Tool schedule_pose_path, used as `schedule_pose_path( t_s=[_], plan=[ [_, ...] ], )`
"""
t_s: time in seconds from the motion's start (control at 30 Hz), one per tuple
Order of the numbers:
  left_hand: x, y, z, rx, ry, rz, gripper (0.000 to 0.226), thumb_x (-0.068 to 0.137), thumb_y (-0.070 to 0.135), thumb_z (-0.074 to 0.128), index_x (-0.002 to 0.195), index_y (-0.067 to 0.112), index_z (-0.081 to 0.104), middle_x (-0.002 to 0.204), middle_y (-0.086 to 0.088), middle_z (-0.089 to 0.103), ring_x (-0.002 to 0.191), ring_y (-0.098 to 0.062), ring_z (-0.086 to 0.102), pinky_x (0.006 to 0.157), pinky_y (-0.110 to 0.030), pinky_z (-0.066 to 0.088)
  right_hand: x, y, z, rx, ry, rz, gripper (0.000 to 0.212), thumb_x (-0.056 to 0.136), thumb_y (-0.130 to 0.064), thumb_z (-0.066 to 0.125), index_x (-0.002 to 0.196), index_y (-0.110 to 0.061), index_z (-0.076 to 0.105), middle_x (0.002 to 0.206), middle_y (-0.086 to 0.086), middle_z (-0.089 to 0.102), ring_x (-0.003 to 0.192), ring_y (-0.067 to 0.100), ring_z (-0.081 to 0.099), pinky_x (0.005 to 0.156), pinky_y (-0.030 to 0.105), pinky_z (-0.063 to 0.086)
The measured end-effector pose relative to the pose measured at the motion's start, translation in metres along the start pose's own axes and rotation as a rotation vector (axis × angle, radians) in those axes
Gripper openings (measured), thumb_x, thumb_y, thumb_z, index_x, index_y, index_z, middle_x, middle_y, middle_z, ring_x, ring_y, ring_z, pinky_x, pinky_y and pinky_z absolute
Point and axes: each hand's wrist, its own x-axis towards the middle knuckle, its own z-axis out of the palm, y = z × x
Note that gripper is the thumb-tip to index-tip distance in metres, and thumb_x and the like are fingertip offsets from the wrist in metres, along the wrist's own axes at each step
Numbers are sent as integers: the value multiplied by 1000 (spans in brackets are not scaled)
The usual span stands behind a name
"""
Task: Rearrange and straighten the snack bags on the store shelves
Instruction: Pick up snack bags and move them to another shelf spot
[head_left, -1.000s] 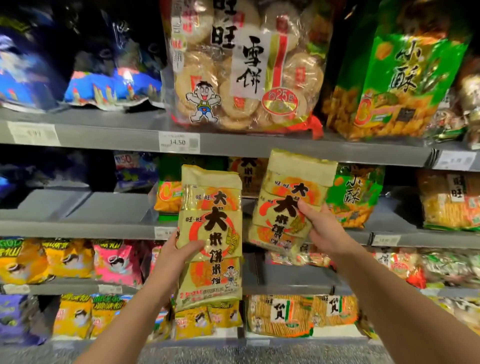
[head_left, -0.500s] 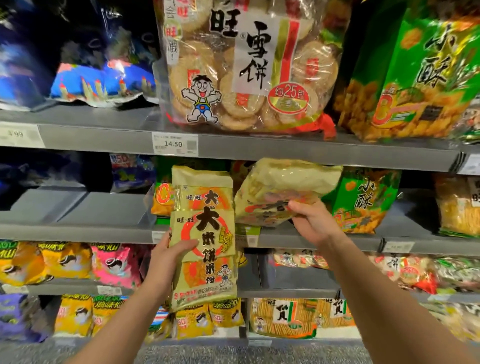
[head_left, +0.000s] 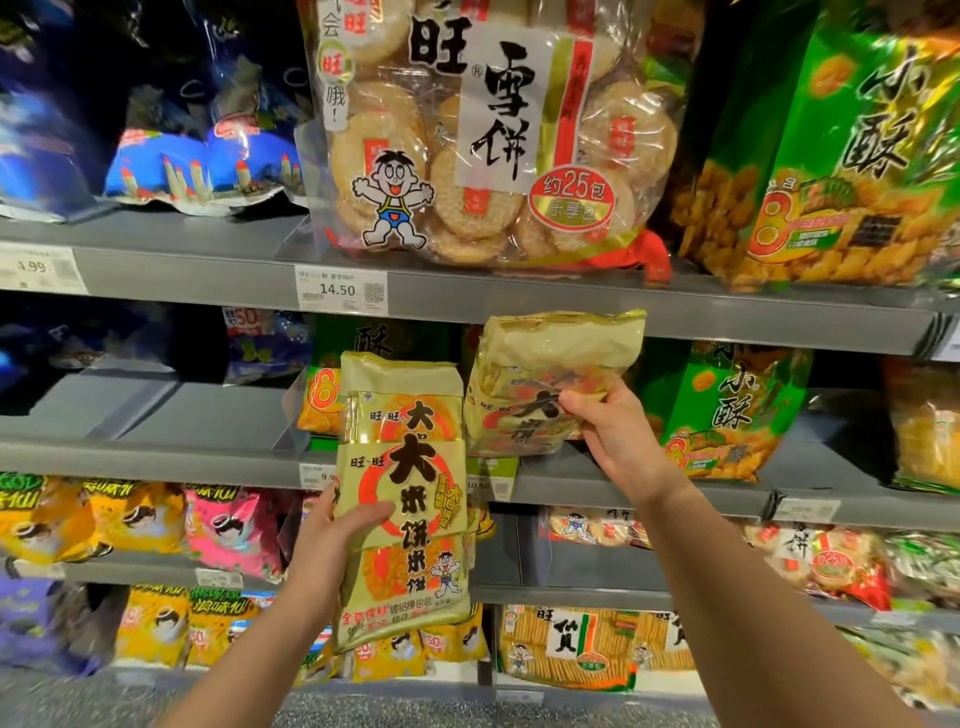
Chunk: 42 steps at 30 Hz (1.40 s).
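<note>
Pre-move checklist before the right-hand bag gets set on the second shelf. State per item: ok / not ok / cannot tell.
1. Right hand grip on tilted yellow bag: ok, fingers curled round its lower edge.
2. Left hand grip on upright yellow bag: ok, thumb across the front.
3. Tilted yellow bag straight and facing front: not ok, it leans with its print skewed.
4. Clearance under upper shelf lip: cannot tell, the bag's top overlaps the lip in view.
5. Free slot on second shelf left of green bag: cannot tell, both yellow bags hide it.
</note>
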Motion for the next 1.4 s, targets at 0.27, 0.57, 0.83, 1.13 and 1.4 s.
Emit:
schedule_pose_path(
  t_s=[0.27,0.57,0.83,1.13,1.4],
  plan=[
    [-1,-7,10,10,58,8,75,43,34,79,114,22,58,97,-2,73,97,-22,65,83,-36,46,-12,16,4,-501,285,-232,34,78,-17,73,103,-25,52,94,-15,63,90,1,61,84,25,50],
    [-5,-14,10,36,78,48,45,57,26,72,100,22,62,90,-1,73,92,-23,67,75,-32,47,-23,22,23,-469,409,-309,43,81,-26,70,119,-22,51,106,-13,59,102,8,59,91,28,47],
    [-7,-16,-1,77,142,34,87,45,47,78,122,18,53,102,-2,71,103,-24,63,101,-51,41,-26,13,27,-456,502,-411,34,84,-18,66,109,-24,44,100,-8,56,95,12,55,81,17,40],
    [-3,-8,4,103,129,63,79,49,47,77,120,23,54,107,0,69,103,-22,63,99,-50,43,-29,17,25,-566,486,-368,44,84,-19,67,122,-7,48,105,-4,54,96,12,52,80,16,37],
    [2,-6,-7,96,187,101,30,79,15,69,107,11,58,95,-10,69,91,-24,65,91,-47,48,-35,24,35,-530,625,-391,32,82,-20,70,106,-11,51,102,7,58,92,18,53,84,31,44]
  ],
)
